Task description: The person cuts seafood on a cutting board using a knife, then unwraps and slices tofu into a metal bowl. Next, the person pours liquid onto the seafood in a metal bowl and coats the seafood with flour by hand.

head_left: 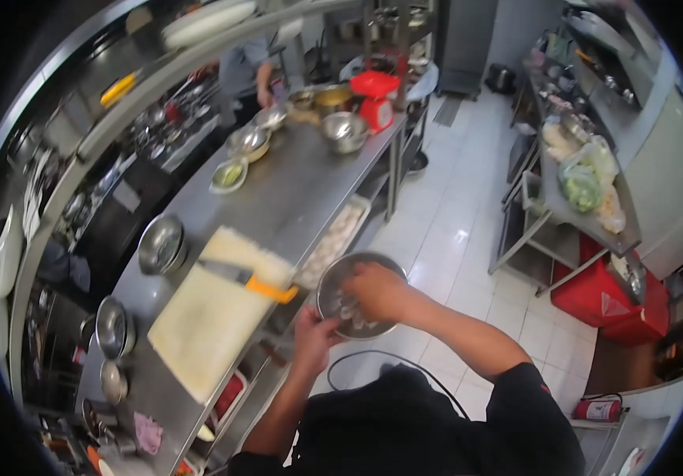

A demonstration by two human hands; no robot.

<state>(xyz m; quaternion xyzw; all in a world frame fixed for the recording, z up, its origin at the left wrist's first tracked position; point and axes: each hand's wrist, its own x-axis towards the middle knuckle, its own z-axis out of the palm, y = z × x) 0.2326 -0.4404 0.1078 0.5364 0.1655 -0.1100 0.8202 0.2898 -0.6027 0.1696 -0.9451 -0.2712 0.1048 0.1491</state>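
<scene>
My left hand [315, 336] grips the near left rim of a round metal mixing bowl [389, 268], thumb over the edge. The bowl is held in the air beside the steel table. Inside it lie pale, greyish pieces [357, 319] too small to name. My right hand [373, 289] reaches down into the bowl from the right, fingers curled among the pieces. Its fingertips are hidden, and what they hold cannot be made out. Left of the bowl, a knife with a yellow handle [271, 289] lies across a pale cutting board [206, 325].
The steel table [270, 206] carries metal bowls [161, 244], a dish with green food [229, 175] and a red scale [375, 99]. A tray of pale pieces [333, 246] sits on the shelf below. Another person [246, 75] stands across the table. At right are a side table [551, 210] and a red crate [583, 293].
</scene>
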